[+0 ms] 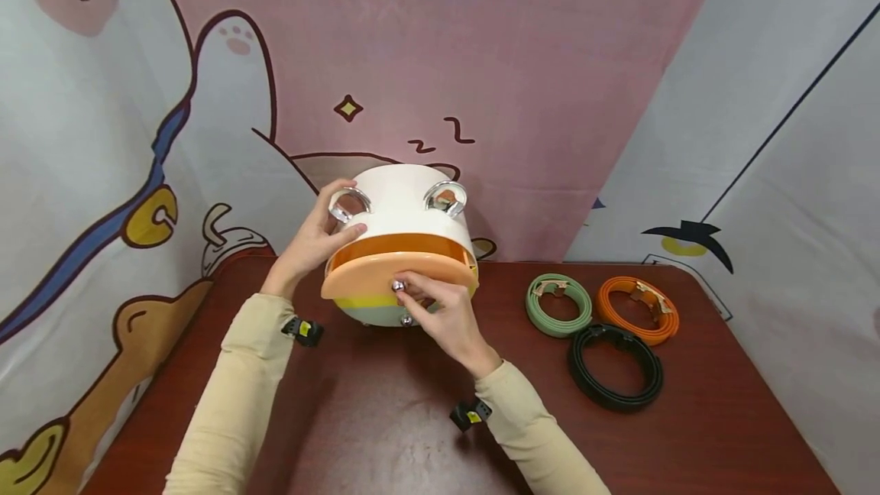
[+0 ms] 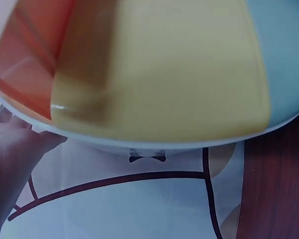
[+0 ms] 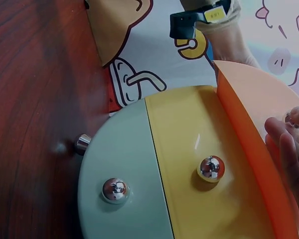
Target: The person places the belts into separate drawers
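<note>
A small rounded storage box point(image 1: 399, 201) with a white shell stands on the table, two silver rings on its top. Its peach top drawer point(image 1: 371, 273) is partly pulled out, showing an orange inside. Below it are a yellow drawer point(image 3: 184, 144) and a pale green drawer point(image 3: 122, 154), each with a shiny round knob; both look closed. My right hand point(image 1: 440, 312) pinches the peach drawer's silver knob point(image 1: 398, 286) between thumb and fingers. My left hand point(image 1: 319, 231) rests against the shell's left side, thumb and fingers spread around the left ring point(image 1: 351, 205).
On the dark red-brown table point(image 1: 385, 418), right of the box, lie a coiled green belt point(image 1: 539, 312), a coiled orange belt point(image 1: 608, 300) and a coiled black belt point(image 1: 580, 373). A cartoon-printed cloth point(image 1: 516, 98) hangs behind the table.
</note>
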`<state>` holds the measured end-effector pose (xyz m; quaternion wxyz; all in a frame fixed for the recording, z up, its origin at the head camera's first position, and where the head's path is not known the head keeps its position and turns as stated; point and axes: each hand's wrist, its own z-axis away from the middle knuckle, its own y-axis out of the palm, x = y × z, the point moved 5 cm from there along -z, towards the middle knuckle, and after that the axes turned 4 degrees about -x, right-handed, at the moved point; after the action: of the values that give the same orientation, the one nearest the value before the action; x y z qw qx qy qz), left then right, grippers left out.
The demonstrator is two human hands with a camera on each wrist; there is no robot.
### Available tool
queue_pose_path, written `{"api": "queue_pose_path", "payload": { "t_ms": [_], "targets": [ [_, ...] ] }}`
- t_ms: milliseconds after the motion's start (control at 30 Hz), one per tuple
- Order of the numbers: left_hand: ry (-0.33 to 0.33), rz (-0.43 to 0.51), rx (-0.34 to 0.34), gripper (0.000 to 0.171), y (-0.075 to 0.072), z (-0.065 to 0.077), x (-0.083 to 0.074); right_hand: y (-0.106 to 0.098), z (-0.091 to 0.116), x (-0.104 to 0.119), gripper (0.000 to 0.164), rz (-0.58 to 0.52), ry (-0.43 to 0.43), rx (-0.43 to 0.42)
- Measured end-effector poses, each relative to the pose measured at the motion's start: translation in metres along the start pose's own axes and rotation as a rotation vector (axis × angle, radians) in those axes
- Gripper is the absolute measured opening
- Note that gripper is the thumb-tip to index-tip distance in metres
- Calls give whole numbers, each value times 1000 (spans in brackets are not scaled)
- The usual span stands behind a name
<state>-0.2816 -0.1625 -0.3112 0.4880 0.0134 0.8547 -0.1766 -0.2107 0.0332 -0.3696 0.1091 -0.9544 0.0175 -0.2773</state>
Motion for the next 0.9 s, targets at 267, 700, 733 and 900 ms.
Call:
{"api": "queue_pose_path", "payload": {
  "t_ms": [267, 700, 733, 900],
  "targets": [
    [-7, 2, 20, 66, -3, -2, 1, -1, 3, 6, 27, 4, -23, 5],
    [-102, 10, 56, 71, -10, -3, 25, -4, 10, 13, 33, 2, -47, 2],
    [-104, 9, 59, 71, -10, -3, 27, -4, 10, 14, 35, 1, -48, 5],
    [-114, 4, 67, 72, -11, -4, 28, -5, 13, 16, 36, -8, -48, 15]
  ]
}}
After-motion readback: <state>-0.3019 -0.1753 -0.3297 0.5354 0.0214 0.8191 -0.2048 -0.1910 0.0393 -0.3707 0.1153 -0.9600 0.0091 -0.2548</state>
